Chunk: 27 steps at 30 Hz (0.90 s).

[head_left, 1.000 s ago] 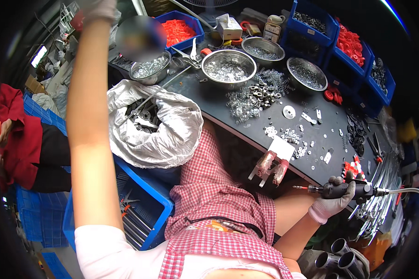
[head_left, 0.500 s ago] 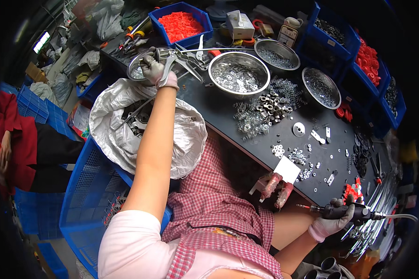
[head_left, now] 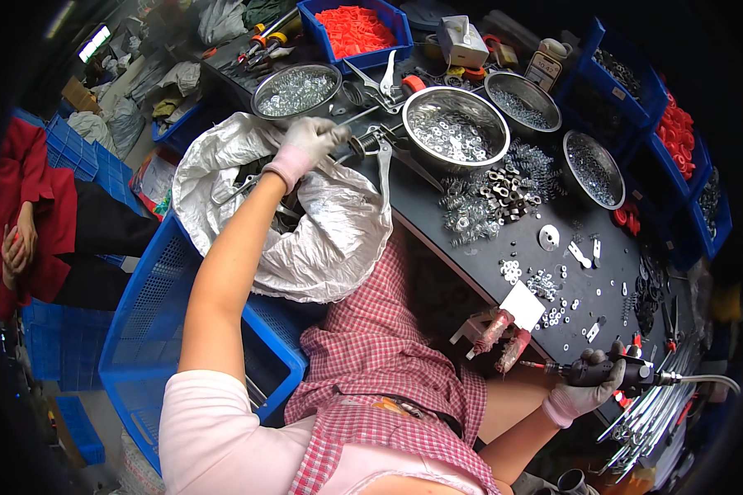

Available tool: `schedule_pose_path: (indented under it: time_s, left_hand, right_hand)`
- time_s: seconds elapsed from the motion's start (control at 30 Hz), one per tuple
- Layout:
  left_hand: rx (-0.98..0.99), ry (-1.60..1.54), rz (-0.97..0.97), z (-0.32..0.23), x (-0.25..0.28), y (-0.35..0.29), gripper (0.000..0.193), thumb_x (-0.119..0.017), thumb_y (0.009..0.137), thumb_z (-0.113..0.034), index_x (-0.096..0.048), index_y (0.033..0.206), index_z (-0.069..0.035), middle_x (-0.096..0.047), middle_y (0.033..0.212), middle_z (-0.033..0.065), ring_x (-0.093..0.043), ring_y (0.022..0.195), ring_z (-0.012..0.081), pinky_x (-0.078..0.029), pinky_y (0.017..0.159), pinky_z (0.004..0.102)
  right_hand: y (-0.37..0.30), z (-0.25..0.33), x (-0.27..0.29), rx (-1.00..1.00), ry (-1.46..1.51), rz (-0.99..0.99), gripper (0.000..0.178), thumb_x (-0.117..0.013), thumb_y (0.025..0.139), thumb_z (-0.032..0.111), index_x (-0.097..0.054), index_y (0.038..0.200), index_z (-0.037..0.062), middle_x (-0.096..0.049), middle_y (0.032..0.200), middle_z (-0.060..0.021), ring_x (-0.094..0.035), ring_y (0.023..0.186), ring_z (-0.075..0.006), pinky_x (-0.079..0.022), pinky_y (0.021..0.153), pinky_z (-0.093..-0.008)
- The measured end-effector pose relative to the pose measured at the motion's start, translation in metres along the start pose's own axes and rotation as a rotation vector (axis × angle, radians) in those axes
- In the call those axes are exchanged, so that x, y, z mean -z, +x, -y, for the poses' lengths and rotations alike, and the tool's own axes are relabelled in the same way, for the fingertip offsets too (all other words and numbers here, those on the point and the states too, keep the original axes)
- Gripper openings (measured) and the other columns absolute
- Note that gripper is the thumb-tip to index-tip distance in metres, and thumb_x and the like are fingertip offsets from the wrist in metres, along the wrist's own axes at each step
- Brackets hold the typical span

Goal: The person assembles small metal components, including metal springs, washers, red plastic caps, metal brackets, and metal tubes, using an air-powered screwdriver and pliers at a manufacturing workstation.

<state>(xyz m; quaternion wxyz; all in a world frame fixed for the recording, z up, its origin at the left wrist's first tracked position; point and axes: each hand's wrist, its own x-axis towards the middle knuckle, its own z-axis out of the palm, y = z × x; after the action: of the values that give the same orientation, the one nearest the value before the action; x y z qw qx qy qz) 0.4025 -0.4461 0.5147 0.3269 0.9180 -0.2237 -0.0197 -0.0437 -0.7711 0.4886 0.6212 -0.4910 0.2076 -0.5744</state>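
At the left of the frame, the bag (head_left: 347,216) slumps over the blue crate (head_left: 161,313), its mouth up, so anything slipping here could drop in among the metal parts. My left hand (head_left: 307,148) is above that mouth, left of upper centre, with fingers bent at the end of the lever tool (head_left: 384,172); blur means I cannot tell whether they grip it or merely touch it. The tool sits in the upper middle, across the bag's right edge and the bench's; a loose hold could let it tip, and its long handle could snag the cloth. Just right of it, a careless swing could knock the bowl (head_left: 458,167) and scatter washers into the springs (head_left: 470,221). At lower right, my right hand (head_left: 584,398) is wrapped round the driver (head_left: 593,373), its bit near the jig (head_left: 494,332) and my thigh; an accidental start, or a tug on the hose (head_left: 712,379), could jab either.
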Motion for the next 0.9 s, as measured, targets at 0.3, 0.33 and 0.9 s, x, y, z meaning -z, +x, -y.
schedule_pose_path:
  time_s: [0.3, 0.33, 0.9]
  left_hand:
    - [-0.106, 0.534, 0.089, -0.023, -0.030, 0.087, 0.028, -0.066, 0.075, -0.015, -0.066, 0.102, -0.007, -0.065, 0.099, 0.0190, -0.062, 0.094, 0.0343, -0.047, 0.085, 0.0419]
    - [-0.085, 0.583, 0.054, -0.027, -0.033, 0.089, 0.026, -0.064, 0.077, -0.015, -0.066, 0.102, -0.008, -0.065, 0.098, 0.0189, -0.062, 0.093, 0.0347, -0.048, 0.085, 0.0425]
    - [-0.847, -0.806, -0.339, -0.192, 0.117, -0.090, 0.026, -0.059, 0.091, -0.034, -0.057, 0.091, -0.008, -0.051, 0.072, -0.0032, -0.032, 0.044, -0.0020, -0.022, 0.038, 0.0139]
  right_hand:
    - [-0.008, 0.014, -0.028, -0.048, 0.077, -0.063, 0.033, -0.043, 0.097, 0.025, -0.051, 0.120, 0.0028, -0.054, 0.113, -0.0109, -0.053, 0.070, -0.0087, -0.046, 0.062, -0.0209]
    - [-0.007, 0.015, -0.023, -0.045, 0.075, -0.068, 0.033, -0.043, 0.097, 0.025, -0.051, 0.120, 0.0028, -0.054, 0.113, -0.0109, -0.053, 0.070, -0.0087, -0.046, 0.062, -0.0209]
    - [-0.017, 0.040, -0.011, -0.204, 0.297, -0.141, 0.038, -0.050, 0.092, 0.031, -0.052, 0.116, 0.0025, -0.056, 0.071, -0.0053, -0.055, 0.061, -0.0127, -0.038, 0.044, -0.0199]
